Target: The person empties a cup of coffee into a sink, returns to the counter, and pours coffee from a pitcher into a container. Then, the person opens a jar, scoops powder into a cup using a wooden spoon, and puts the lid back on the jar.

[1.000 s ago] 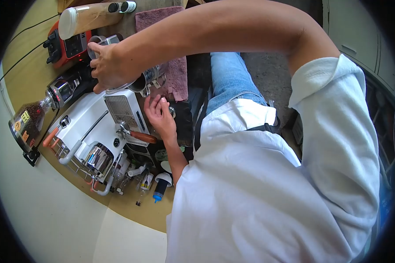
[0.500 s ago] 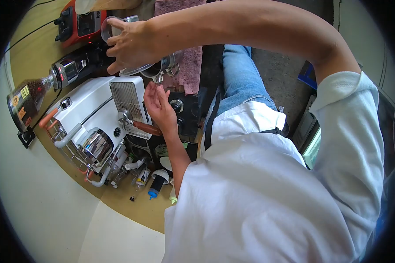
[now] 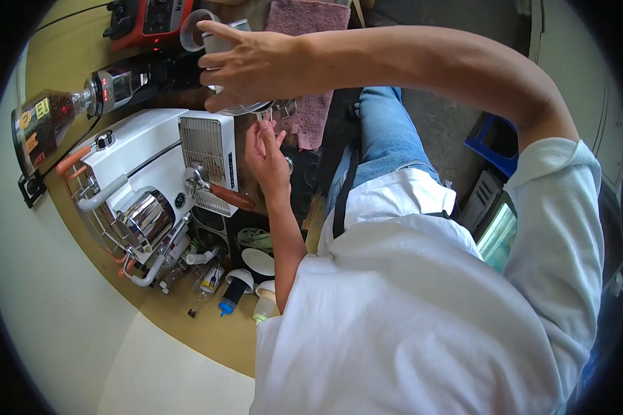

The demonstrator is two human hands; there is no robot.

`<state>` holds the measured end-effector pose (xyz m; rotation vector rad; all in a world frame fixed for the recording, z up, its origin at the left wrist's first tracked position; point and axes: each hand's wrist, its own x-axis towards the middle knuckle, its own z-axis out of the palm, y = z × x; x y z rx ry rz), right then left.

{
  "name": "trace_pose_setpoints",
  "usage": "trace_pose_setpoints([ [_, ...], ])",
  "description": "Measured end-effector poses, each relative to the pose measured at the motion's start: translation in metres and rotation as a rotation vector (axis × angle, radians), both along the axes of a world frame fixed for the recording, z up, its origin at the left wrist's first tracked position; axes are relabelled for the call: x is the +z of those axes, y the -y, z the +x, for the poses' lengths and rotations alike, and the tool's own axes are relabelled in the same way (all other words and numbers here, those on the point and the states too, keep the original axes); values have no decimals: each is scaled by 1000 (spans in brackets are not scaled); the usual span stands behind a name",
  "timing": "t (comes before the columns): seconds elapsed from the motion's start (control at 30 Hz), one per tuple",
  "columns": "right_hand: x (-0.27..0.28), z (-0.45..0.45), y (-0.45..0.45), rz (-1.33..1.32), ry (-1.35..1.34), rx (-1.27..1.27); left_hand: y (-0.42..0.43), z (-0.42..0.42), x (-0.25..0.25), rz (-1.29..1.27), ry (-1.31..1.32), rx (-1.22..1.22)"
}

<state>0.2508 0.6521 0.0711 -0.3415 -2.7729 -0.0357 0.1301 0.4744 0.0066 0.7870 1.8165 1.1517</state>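
Observation:
My right hand reaches across from the right and is closed over a clear container that its palm and fingers largely hide. Beside its fingertips are the round rim of a clear plastic cup and a clear, shiny vessel. From below, my left hand has its fingertips at a small metal clasp on the container's near side. Its fingers are drawn together there, with the thumb slightly apart. A pink towel lies behind the container.
A white espresso machine with a wooden-handled portafilter stands left of my left hand. Further left is a grinder with a bean hopper. A red appliance is at the top. Squeeze bottles stand near my left elbow; a blue stool is at right.
The view has shifted, moving the counter items leftward and the red appliance upward. My left fingers have come up to the clasp and drawn closer together. My right hand still covers the container.

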Motion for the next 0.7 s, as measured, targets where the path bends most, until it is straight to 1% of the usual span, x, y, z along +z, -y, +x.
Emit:
trace_pose_setpoints([
  [0.03,1,2,0,3,1,5,-1,2,1,1,14,7],
  [0.13,-13,-1,-2,181,-105,-25,0,2,-1,11,51,21],
  [0.17,-18,-2,-3,118,-104,-9,0,1,-2,8,56,11],
  [0.27,-7,0,-3,147,-173,-26,0,2,1,21,110,6],
  [0.47,-1,7,-9,9,-104,2,-1,0,-2,37,110,32],
  [0.57,-9,11,-9,-50,-36,27,1,0,-2,40,121,26],
  [0.7,9,16,-8,-52,-6,-8,2,1,-10,115,154,51],
])
